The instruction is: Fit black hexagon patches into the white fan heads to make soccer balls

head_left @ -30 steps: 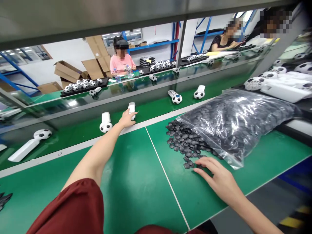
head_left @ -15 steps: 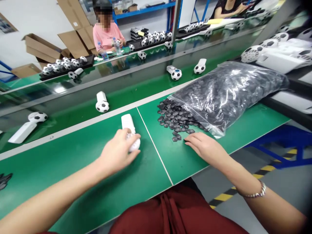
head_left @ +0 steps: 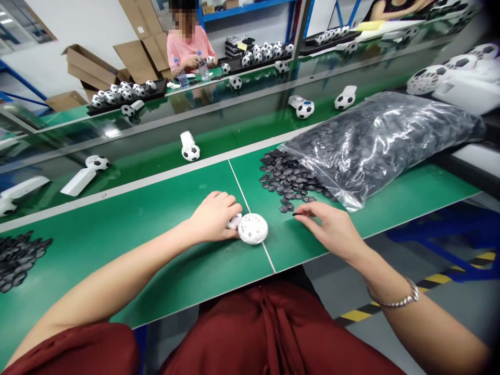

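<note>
My left hand [head_left: 216, 216] is wrapped round the narrow part of a white plastic device [head_left: 253, 229]. Its round end, dotted with small openings, faces up just above the green worktop. Most of the handle is hidden under my palm. Between thumb and fingertips, my right hand [head_left: 326, 224] pinches a small black plastic piece [head_left: 296, 214]. Close to those fingers lies a pile of black pentagon-like pieces [head_left: 287, 174], spilling from the mouth of a clear plastic bag [head_left: 390, 148] full of the same pieces.
A second black pile [head_left: 21, 258] lies at the left of the green worktop [head_left: 156, 276]. Beyond the pale strip, white devices with football-patterned heads [head_left: 190, 152] rest on a green belt. Stacked white parts [head_left: 449, 78] stand at right. A co-worker in pink [head_left: 191, 49] sits opposite.
My left hand has turned the white device, so its round end now points right, towards my right hand. My right hand has lifted slightly, a black piece now visible in its pinch. The view has shifted.
</note>
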`<state>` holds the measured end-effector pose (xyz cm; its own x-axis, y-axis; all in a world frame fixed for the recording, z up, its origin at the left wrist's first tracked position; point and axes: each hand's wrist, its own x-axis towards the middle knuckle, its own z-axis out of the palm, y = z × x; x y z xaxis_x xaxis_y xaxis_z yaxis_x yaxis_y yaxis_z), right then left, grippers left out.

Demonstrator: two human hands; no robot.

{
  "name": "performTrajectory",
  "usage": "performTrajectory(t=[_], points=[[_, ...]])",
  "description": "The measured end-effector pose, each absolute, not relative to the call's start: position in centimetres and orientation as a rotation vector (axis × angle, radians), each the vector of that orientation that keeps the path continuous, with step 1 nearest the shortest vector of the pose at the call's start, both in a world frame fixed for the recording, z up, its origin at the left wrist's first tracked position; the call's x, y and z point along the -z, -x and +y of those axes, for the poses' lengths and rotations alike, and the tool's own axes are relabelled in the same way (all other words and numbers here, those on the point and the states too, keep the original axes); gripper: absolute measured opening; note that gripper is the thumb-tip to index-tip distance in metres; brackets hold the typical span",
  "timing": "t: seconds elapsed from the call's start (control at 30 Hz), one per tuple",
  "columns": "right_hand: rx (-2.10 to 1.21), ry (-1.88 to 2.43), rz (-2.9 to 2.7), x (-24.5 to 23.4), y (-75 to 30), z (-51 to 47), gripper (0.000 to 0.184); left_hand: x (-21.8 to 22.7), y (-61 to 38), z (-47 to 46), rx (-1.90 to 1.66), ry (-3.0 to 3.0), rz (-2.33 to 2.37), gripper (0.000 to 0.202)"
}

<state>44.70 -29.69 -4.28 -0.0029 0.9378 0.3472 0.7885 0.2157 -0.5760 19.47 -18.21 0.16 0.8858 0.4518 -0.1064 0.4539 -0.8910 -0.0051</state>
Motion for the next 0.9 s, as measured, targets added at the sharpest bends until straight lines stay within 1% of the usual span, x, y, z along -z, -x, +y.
performTrajectory(t=[0.1,0.17,0.23,0.3,0.37,0.47,0.57,0.63,0.77,0.8,0.9], points=[[-0.364,1.466,-1.811,3.9,-43.6,-30.0,0.015,0.8,-20.2,-19.9,0.119,-2.879,0.962,0.046],[-0.405,1.413,-1.794,4.0,-43.0,-30.0,0.015,1.2,-20.3,-20.8,0.053,-2.782,1.072,0.044],[-0.415,1.377,-1.777,4.1,-42.3,-29.9,0.010,1.5,-20.4,-21.2,-0.038,-2.699,1.089,0.045],[-0.405,1.318,-1.814,4.1,-41.5,-29.7,0.006,1.5,-20.4,-21.3,-0.131,-2.620,1.036,0.058],[-0.378,1.225,-1.909,3.9,-40.8,-29.5,0.010,1.4,-20.6,-21.2,-0.184,-2.546,0.969,0.072],[-0.267,1.128,-2.084,3.6,-39.7,-29.2,0.016,1.4,-20.8,-21.0,-0.178,-2.460,0.916,0.081],[-0.147,1.108,-2.201,3.5,-38.9,-29.0,0.018,1.6,-20.9,-20.9,-0.194,-2.434,0.916,0.076],[-0.129,1.111,-2.199,3.6,-38.5,-28.9,0.018,1.9,-20.9,-20.9,-0.227,-2.442,0.925,0.070],[-0.169,1.193,-2.004,4.1,-38.4,-28.7,0.008,2.1,-20.8,-21.0,-0.250,-2.467,0.917,0.066],[-0.190,1.233,-1.937,4.3,-38.4,-28.7,0.009,2.1,-20.8,-21.0,-0.248,-2.471,0.912,0.065],[-0.319,1.335,-1.787,4.9,-38.4,-28.6,0.026,2.0,-20.7,-20.8,-0.237,-2.473,0.895,0.064]])
